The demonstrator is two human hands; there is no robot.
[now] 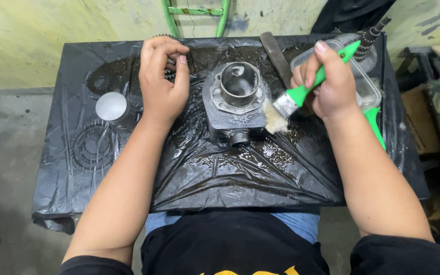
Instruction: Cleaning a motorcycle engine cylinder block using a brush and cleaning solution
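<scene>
The cylinder [236, 102] sits mid-frame on wet black plastic [240, 173]. The right hand [329, 81] is closed around a green brush [301, 94], bristles at the cylinder's right side. The left hand [161, 76], upper left, pinches something small, perhaps a gear. Nothing steadies the cylinder; a hard stroke could slide it on the slick sheet.

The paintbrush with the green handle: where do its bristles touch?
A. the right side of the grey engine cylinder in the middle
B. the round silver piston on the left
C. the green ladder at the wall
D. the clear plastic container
A: the right hand holds the paintbrush, and its pale bristles press against the right side of the engine cylinder, away from the piston.
</scene>
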